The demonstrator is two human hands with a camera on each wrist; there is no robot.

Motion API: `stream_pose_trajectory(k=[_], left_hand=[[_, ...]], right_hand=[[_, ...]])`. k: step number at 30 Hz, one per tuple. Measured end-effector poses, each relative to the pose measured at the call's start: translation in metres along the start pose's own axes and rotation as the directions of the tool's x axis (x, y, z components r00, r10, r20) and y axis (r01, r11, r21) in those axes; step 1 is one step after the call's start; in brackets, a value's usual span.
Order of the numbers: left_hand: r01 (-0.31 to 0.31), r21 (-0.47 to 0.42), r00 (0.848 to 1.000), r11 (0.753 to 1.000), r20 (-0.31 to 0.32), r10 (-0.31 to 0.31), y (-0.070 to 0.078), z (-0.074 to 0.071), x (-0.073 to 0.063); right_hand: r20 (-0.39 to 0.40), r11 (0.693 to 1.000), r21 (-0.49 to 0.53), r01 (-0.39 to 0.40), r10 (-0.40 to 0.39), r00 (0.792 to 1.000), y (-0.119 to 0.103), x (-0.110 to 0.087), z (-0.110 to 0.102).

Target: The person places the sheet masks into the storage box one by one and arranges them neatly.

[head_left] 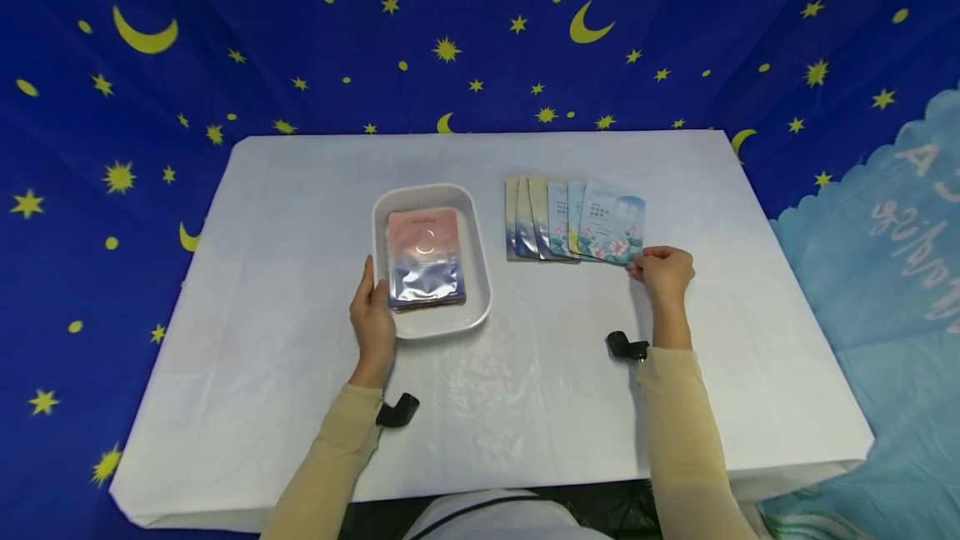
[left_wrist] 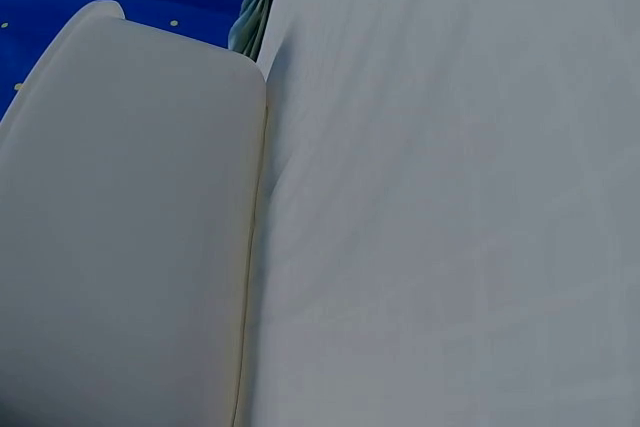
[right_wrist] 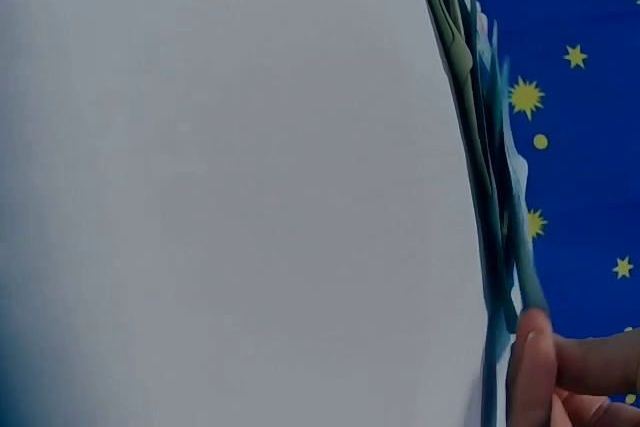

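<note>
A white tray [head_left: 477, 273] lies left of the table's middle, its plain outer wall [left_wrist: 150, 227] filling the left of the left wrist view. Inside it is a small stack of pink-to-silver face mask packets [head_left: 426, 257]. My left hand [head_left: 372, 323] holds the tray's near left side, thumb over the rim and fingers along the outside. To the right, several face mask packets [head_left: 525, 219] lie overlapped in a fanned row. My right hand [head_left: 666, 272] pinches the near right corner of the rightmost, a light blue floral packet [head_left: 611, 219]. The right wrist view shows thumb and finger at its edge.
A white cloth covers the table [head_left: 510, 407]. Behind and to the left hangs a blue curtain [head_left: 375, 40] with yellow moons and stars; a light blue cloth [head_left: 885, 273] with lettering hangs at the right. Small black wrist cameras [head_left: 397, 411] sit by both sleeves.
</note>
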State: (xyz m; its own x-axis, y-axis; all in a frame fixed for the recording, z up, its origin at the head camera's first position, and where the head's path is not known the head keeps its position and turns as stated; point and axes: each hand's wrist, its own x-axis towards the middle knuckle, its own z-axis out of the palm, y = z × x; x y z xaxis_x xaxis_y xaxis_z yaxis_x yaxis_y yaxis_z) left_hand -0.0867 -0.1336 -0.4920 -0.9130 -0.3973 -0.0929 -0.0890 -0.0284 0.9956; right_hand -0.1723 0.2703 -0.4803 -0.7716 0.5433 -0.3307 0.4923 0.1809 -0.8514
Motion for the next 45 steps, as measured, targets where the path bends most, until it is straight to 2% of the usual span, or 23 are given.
stream_pose_trajectory(k=[5,14,18,23,27,31,38,45], left_hand=[[-0.011,-0.007,1.0,1.0,-0.004,0.011,-0.001,0.001,0.0],[-0.014,0.003,1.0,1.0,-0.006,0.014,-0.002,0.0,-0.001],[-0.017,-0.005,1.0,1.0,-0.004,0.017,-0.002,0.0,0.0],[-0.008,-0.029,1.0,1.0,0.002,0.008,0.001,0.001,0.0],[0.006,-0.037,1.0,0.999,0.013,-0.006,0.007,0.0,0.0],[-0.002,-0.03,1.0,1.0,0.006,0.002,0.007,0.0,0.0],[-0.026,-0.011,0.999,1.0,-0.02,0.026,0.004,0.002,-0.001],[-0.028,0.004,0.999,1.0,-0.031,0.028,0.001,0.003,0.001]], right_hand=[[-0.018,0.983,0.181,-0.021,0.025,1.0,-0.002,-0.006,-0.006],[-0.046,0.964,0.263,0.046,-0.035,0.998,-0.015,-0.03,-0.01],[-0.028,0.944,0.315,0.095,-0.091,0.995,-0.023,-0.045,-0.004],[0.012,0.906,0.391,0.161,-0.181,0.983,-0.034,-0.063,0.009],[0.06,0.884,0.418,0.212,-0.26,0.964,-0.042,-0.079,0.024],[0.135,0.877,0.416,0.242,-0.322,0.937,-0.051,-0.094,0.045],[0.246,0.89,0.375,0.26,-0.365,0.898,-0.059,-0.119,0.088],[0.323,0.885,0.306,0.351,-0.443,0.836,-0.06,-0.138,0.127]])
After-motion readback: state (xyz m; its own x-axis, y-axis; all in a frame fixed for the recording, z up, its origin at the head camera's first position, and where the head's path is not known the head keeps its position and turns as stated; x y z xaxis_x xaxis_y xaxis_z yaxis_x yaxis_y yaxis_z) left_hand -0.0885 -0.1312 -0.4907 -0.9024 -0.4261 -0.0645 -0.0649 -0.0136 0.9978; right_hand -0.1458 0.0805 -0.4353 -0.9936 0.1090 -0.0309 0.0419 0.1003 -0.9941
